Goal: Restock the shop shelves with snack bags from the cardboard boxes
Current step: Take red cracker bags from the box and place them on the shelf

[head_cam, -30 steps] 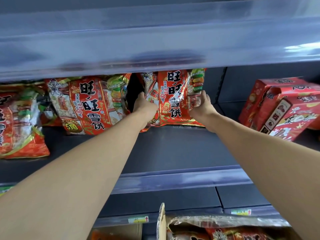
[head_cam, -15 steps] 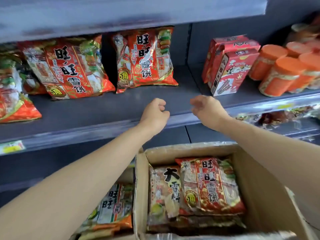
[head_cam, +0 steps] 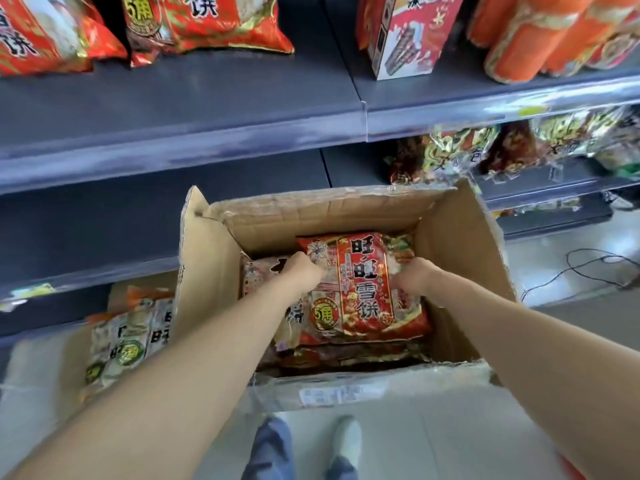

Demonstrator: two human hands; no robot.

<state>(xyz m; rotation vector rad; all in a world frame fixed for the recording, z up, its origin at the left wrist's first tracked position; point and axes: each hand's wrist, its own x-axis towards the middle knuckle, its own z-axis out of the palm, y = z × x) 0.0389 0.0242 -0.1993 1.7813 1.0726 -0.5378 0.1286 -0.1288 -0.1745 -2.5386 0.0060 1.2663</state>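
From the head camera, the person is standing over an open cardboard box [head_cam: 453, 233] on the floor in front of the shelves, and both arms are reaching down into it. A red snack bag [head_cam: 363, 296] is lying face up on top of the stack inside the box, toward its far right part. The left hand [head_cam: 304, 271] is sitting at the bag's left edge with the fingers curled around it, and the right hand [head_cam: 414, 276] is doing the same at the right edge, so the bag is lying between the two hands with each one gripping a side. A paler bag [head_cam: 258, 275] is lying just left of the red one, partly under the left wrist.

To the left, a second box [head_cam: 41, 368] is holding pale snack bags [head_cam: 128, 344]. On the far shelf [head_cam: 207, 98], more red bags [head_cam: 221, 22] are standing at the left, with a red carton [head_cam: 403, 39] and orange canisters [head_cam: 540, 39] to the right.
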